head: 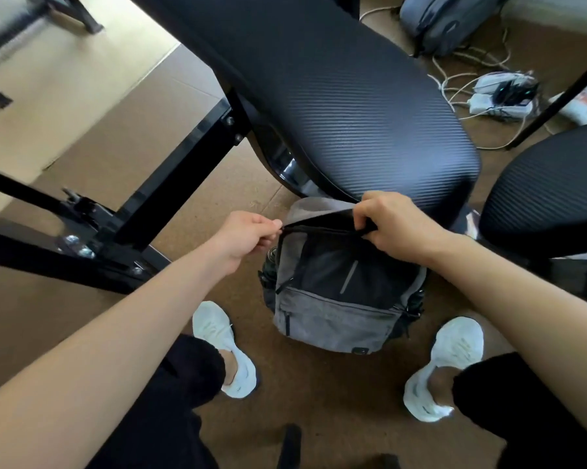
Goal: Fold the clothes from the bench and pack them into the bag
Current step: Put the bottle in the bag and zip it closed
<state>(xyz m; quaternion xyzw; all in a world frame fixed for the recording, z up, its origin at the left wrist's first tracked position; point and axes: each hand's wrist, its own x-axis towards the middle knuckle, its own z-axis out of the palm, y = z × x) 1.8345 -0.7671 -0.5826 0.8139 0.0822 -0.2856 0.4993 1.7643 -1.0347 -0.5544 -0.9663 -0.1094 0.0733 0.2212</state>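
Nearest, the person's legs in black trousers and two white shoes [224, 346] are planted apart on the brown floor [319, 407], which leaves a gap for the grey bag [332, 319] to stand upright between the feet, within reach of both arms. The bag's far side tucks just under the near end of the black padded worktop [336, 96], probably so that clothes need only drop a short way from one to the other. The left grip [248, 235] pinches something small at the left end of the bag's top opening, thumb against fingertips; it looks like a zip pull, though it is too small to be sure. The right grip [393, 225] is curled round the black top edge at the opening's right end, most likely to hold the bag taut so the left side can slide. Whether the mouth is being opened or shut I cannot tell, nor what lies inside. No clothes show on the visible part of the worktop, so the packing may be nearly done. To the right a second padded seat [549, 184] stands close by. Farther back, on the floor past the worktop, lie another grey bag [444, 22] and white power strips [502, 96] with tangled cords.
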